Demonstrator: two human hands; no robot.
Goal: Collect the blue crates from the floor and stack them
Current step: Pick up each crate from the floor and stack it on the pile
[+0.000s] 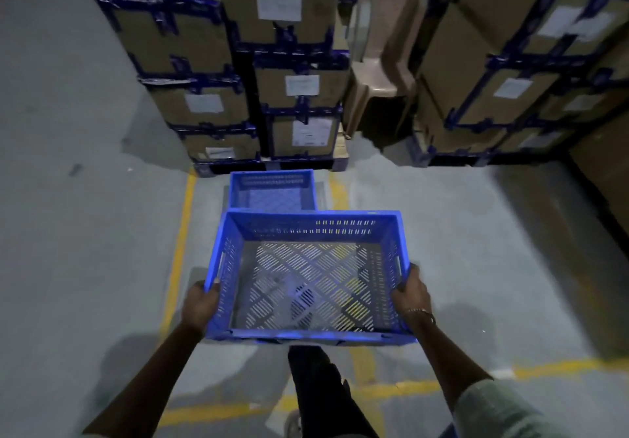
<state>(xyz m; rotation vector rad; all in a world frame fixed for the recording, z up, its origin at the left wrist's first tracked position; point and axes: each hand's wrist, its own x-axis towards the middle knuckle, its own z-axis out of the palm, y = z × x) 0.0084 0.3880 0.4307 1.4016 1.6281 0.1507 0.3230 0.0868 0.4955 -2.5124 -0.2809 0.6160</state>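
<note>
Nearest: a dark trouser leg (316, 386) stepping over yellow floor lines (211, 413), mid-stride by the look of it. Above it, held off the floor at about waist level, an empty blue crate (308, 277) with slotted walls and base, carried long side forward. Left hand (200, 305) curled round the left end wall, thumb over the rim; right hand (410, 293), bracelet at the wrist, wrapped round the right end wall likewise. Fingers of both mostly hidden under or behind the plastic, so exact lie unclear. Gripped at opposite ends, probably to keep the crate level and balanced.

Just beyond, a second blue crate (272, 190) sitting open-side up, close against the pallet; likely the base for stacking. Behind it, taped cardboard boxes (299, 90) piled high, and a plastic chair (384, 46) wedged between stacks.
</note>
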